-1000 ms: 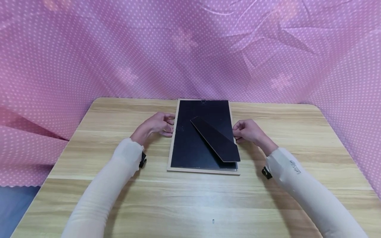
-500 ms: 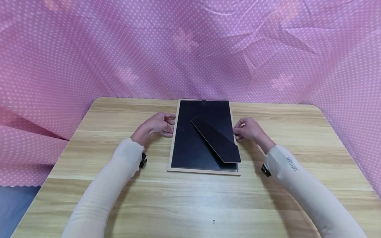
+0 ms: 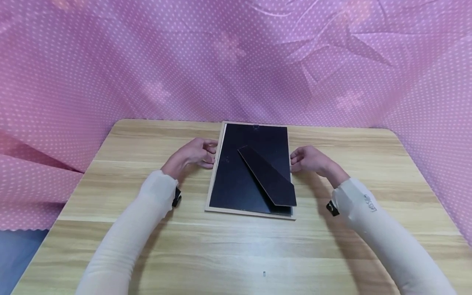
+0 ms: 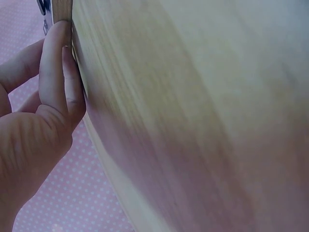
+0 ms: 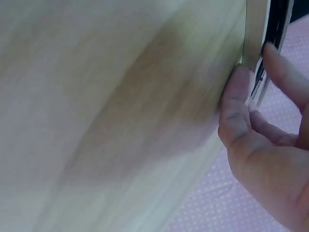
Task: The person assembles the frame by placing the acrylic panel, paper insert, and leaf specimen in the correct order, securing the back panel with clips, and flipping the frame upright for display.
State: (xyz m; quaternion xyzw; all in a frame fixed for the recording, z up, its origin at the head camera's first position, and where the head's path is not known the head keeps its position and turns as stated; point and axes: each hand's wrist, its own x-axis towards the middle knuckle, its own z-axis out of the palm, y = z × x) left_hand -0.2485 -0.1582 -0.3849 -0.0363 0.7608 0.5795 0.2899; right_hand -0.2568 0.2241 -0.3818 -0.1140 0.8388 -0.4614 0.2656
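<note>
A picture frame (image 3: 210,196) of pale wood lies back-up on the table, showing its black backing board (image 3: 236,184). The black easel leg (image 3: 269,178) stands angled out from that board, slanting toward the near right corner. At the frame's left side my left hand (image 3: 195,153) rests its fingertips against the wooden edge. My right hand (image 3: 309,159) is at the opposite side; in the right wrist view one finger lies along the frame's side (image 5: 255,34) while another reaches the dark edge of the backing, pinching there. Some fingertips are hidden behind the frame.
The wood-grain table (image 3: 177,246) ends just behind the frame, where a pink dotted curtain (image 3: 228,61) hangs. A tiny metallic bit (image 3: 264,273) lies on the tabletop near the front. Black wrist cameras (image 3: 332,208) sit at both cuffs.
The frame has turned slightly clockwise, its far end shifting right and its near end left. My right hand has moved a little to the right with its fingers repositioned; the left has barely moved.
</note>
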